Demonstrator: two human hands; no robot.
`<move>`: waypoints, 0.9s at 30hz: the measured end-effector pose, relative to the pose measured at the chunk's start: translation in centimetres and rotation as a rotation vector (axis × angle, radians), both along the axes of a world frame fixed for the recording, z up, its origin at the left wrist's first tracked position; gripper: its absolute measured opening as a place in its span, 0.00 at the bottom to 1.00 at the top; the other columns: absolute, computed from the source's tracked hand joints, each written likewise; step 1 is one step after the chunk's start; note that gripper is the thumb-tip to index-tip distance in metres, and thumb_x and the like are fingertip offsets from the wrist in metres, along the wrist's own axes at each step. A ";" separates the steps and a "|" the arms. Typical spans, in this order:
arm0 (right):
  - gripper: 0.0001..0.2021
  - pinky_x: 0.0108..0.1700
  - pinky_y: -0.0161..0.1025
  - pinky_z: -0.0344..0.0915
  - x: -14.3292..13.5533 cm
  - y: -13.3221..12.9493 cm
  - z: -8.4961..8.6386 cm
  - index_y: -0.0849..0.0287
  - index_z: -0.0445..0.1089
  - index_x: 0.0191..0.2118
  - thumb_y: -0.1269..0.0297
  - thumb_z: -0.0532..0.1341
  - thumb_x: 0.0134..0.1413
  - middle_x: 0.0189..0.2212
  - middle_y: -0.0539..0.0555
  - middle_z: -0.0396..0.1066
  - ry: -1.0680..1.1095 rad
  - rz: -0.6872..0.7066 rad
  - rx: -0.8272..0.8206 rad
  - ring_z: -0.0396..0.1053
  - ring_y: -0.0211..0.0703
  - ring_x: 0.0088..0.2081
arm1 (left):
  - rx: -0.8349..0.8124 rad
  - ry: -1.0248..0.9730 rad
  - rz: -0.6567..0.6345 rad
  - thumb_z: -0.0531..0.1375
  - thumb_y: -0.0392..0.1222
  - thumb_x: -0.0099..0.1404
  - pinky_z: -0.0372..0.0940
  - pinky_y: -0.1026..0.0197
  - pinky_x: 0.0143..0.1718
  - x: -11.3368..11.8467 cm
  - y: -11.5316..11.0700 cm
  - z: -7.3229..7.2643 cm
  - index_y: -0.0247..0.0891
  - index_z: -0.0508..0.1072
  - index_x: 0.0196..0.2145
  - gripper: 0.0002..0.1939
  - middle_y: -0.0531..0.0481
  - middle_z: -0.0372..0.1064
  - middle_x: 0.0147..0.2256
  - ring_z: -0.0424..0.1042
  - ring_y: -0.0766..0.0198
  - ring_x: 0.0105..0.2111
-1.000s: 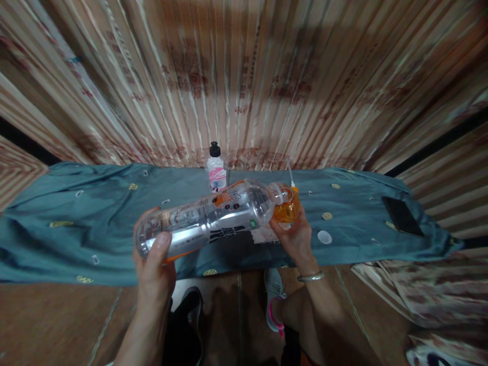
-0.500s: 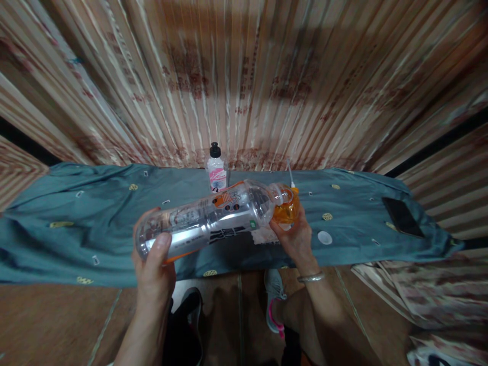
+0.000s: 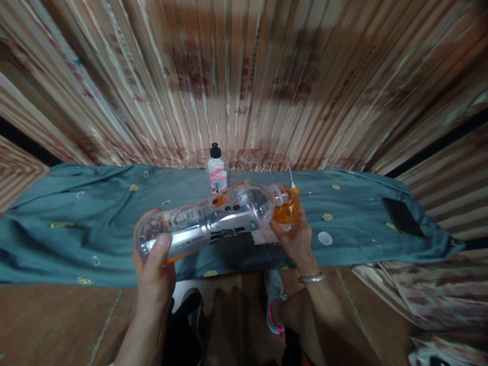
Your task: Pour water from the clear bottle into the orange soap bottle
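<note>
My left hand (image 3: 156, 259) is wrapped round the base of a large clear plastic bottle (image 3: 213, 218) with a silver and orange label. The bottle lies nearly level, its neck pointing right. My right hand (image 3: 293, 234) is closed round a small clear bottle (image 3: 286, 209) holding orange liquid. The mouths of the two bottles meet or overlap; the exact contact is too small to tell. Behind the small bottle is a pump head (image 3: 293, 188) with a thin pale tube sticking up. A crumpled pale tissue (image 3: 265, 235) lies beneath the large bottle's neck.
On the green-blue cloth (image 3: 354, 203), a white bottle with a black cap (image 3: 217, 170) stands at the back. A round white disc (image 3: 325, 238) and a black phone (image 3: 403, 217) lie to the right. A striped curtain (image 3: 244, 91) hangs behind the cloth.
</note>
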State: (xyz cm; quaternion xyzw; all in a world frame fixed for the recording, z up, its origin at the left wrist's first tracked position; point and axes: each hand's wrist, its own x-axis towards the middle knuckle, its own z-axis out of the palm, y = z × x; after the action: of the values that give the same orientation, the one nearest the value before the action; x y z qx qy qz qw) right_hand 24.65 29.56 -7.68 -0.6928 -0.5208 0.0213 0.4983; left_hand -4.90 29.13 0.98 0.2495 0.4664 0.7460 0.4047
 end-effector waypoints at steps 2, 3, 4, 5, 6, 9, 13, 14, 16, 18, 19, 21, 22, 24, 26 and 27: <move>0.44 0.54 0.61 0.83 0.0 0.0 0.0 0.61 0.69 0.67 0.38 0.72 0.52 0.57 0.70 0.83 0.006 0.003 -0.007 0.84 0.68 0.54 | 0.009 0.010 -0.003 0.84 0.55 0.33 0.74 0.64 0.34 -0.1 0.0 0.0 0.49 0.89 0.44 0.36 0.55 0.81 0.40 0.76 0.59 0.35; 0.44 0.54 0.61 0.83 0.0 0.0 0.0 0.61 0.69 0.67 0.38 0.72 0.52 0.57 0.70 0.83 0.009 0.003 -0.009 0.84 0.68 0.55 | 0.014 0.017 -0.006 0.84 0.55 0.33 0.74 0.64 0.34 -0.1 -0.1 0.0 0.48 0.89 0.43 0.35 0.54 0.81 0.40 0.76 0.59 0.36; 0.44 0.55 0.61 0.83 0.0 0.0 -0.1 0.62 0.68 0.67 0.38 0.72 0.53 0.57 0.70 0.83 0.010 0.003 -0.009 0.84 0.68 0.55 | 0.014 0.023 -0.008 0.84 0.55 0.34 0.74 0.65 0.35 -0.1 -0.1 -0.1 0.48 0.89 0.42 0.34 0.54 0.81 0.40 0.76 0.60 0.36; 0.45 0.55 0.61 0.82 0.1 0.0 -0.1 0.62 0.68 0.68 0.38 0.72 0.53 0.57 0.71 0.82 0.008 0.003 -0.006 0.84 0.69 0.56 | 0.012 0.029 -0.013 0.84 0.55 0.35 0.73 0.65 0.35 -0.1 -0.1 -0.1 0.47 0.89 0.42 0.33 0.54 0.81 0.40 0.76 0.60 0.36; 0.45 0.56 0.61 0.82 0.1 0.0 -0.2 0.62 0.68 0.68 0.38 0.72 0.53 0.58 0.71 0.82 0.005 0.003 -0.002 0.83 0.69 0.57 | 0.010 0.031 -0.013 0.84 0.55 0.35 0.73 0.65 0.36 -0.2 -0.1 -0.2 0.47 0.89 0.41 0.32 0.54 0.81 0.39 0.76 0.60 0.37; 0.45 0.57 0.61 0.82 0.1 0.0 -0.3 0.61 0.67 0.69 0.36 0.72 0.53 0.59 0.70 0.82 -0.008 0.003 0.004 0.83 0.68 0.58 | 0.019 0.040 -0.009 0.83 0.55 0.37 0.73 0.65 0.36 -0.1 -0.1 -0.3 0.47 0.88 0.43 0.32 0.54 0.80 0.40 0.75 0.60 0.37; 0.46 0.57 0.62 0.82 0.1 0.0 -0.4 0.62 0.67 0.69 0.36 0.72 0.53 0.58 0.71 0.82 -0.006 0.003 -0.005 0.83 0.68 0.57 | 0.033 0.062 -0.008 0.82 0.55 0.39 0.71 0.64 0.36 -0.1 0.0 -0.4 0.46 0.87 0.43 0.32 0.53 0.79 0.40 0.75 0.60 0.37; 0.47 0.57 0.62 0.81 0.2 0.0 -0.4 0.63 0.67 0.69 0.36 0.72 0.53 0.58 0.71 0.82 -0.004 0.004 -0.006 0.83 0.69 0.57 | 0.037 0.064 -0.006 0.82 0.55 0.39 0.71 0.64 0.37 -0.2 -0.1 -0.4 0.45 0.86 0.43 0.31 0.53 0.79 0.39 0.74 0.59 0.38; 0.47 0.58 0.62 0.81 0.2 0.0 -0.3 0.62 0.66 0.70 0.37 0.72 0.53 0.59 0.71 0.82 -0.003 0.007 -0.005 0.83 0.69 0.58 | 0.040 0.065 -0.010 0.82 0.54 0.40 0.71 0.63 0.38 -0.2 -0.1 -0.4 0.45 0.86 0.44 0.31 0.53 0.79 0.40 0.75 0.59 0.39; 0.47 0.59 0.62 0.81 0.2 0.0 -0.3 0.61 0.66 0.70 0.37 0.73 0.53 0.61 0.71 0.81 -0.007 0.009 -0.002 0.82 0.68 0.60 | 0.040 0.071 -0.022 0.82 0.54 0.41 0.71 0.63 0.38 -0.3 -0.1 -0.5 0.46 0.86 0.44 0.30 0.53 0.79 0.41 0.75 0.58 0.39; 0.47 0.60 0.61 0.81 0.2 0.0 -0.3 0.61 0.66 0.71 0.37 0.73 0.53 0.61 0.70 0.81 -0.009 0.009 -0.002 0.82 0.67 0.60 | 0.042 0.078 -0.029 0.81 0.54 0.42 0.72 0.62 0.38 -0.3 -0.2 -0.5 0.47 0.86 0.44 0.29 0.53 0.79 0.41 0.75 0.58 0.39; 0.47 0.60 0.62 0.80 0.2 0.0 -0.3 0.60 0.66 0.71 0.37 0.73 0.53 0.62 0.70 0.81 -0.015 0.003 0.001 0.82 0.67 0.61 | 0.048 0.095 -0.039 0.81 0.55 0.44 0.72 0.62 0.39 -0.3 -0.2 -0.5 0.47 0.86 0.41 0.25 0.52 0.79 0.40 0.75 0.57 0.39; 0.47 0.60 0.62 0.80 0.2 0.0 -0.4 0.60 0.66 0.71 0.37 0.73 0.53 0.62 0.70 0.81 -0.016 0.000 0.002 0.82 0.67 0.61 | 0.049 0.099 -0.042 0.81 0.55 0.45 0.72 0.62 0.38 -0.3 -0.2 -0.5 0.46 0.85 0.39 0.24 0.52 0.79 0.39 0.76 0.57 0.39; 0.47 0.60 0.62 0.80 0.2 0.0 -0.4 0.61 0.66 0.71 0.37 0.73 0.53 0.62 0.70 0.81 -0.012 -0.002 0.000 0.82 0.67 0.61 | 0.043 0.090 -0.044 0.81 0.55 0.43 0.72 0.62 0.37 -0.3 -0.2 -0.5 0.45 0.85 0.36 0.24 0.52 0.79 0.38 0.76 0.57 0.38; 0.47 0.60 0.62 0.81 0.2 0.0 -0.4 0.61 0.66 0.71 0.38 0.73 0.53 0.61 0.70 0.81 -0.006 0.001 -0.010 0.82 0.67 0.60 | 0.041 0.077 -0.040 0.82 0.55 0.42 0.73 0.62 0.36 -0.2 -0.2 -0.4 0.45 0.85 0.37 0.25 0.52 0.79 0.38 0.76 0.57 0.37; 0.47 0.60 0.62 0.81 0.2 0.0 -0.4 0.61 0.66 0.71 0.38 0.74 0.53 0.61 0.70 0.81 -0.005 0.002 -0.015 0.82 0.67 0.60 | 0.044 0.075 -0.037 0.82 0.55 0.41 0.73 0.62 0.36 -0.2 -0.2 -0.4 0.45 0.86 0.37 0.26 0.53 0.79 0.38 0.77 0.58 0.37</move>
State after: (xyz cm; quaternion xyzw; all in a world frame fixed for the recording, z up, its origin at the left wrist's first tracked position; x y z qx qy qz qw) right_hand 24.83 29.53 -8.08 -0.6960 -0.5225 0.0241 0.4919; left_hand -5.12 28.92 0.60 0.2947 0.4602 0.7385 0.3950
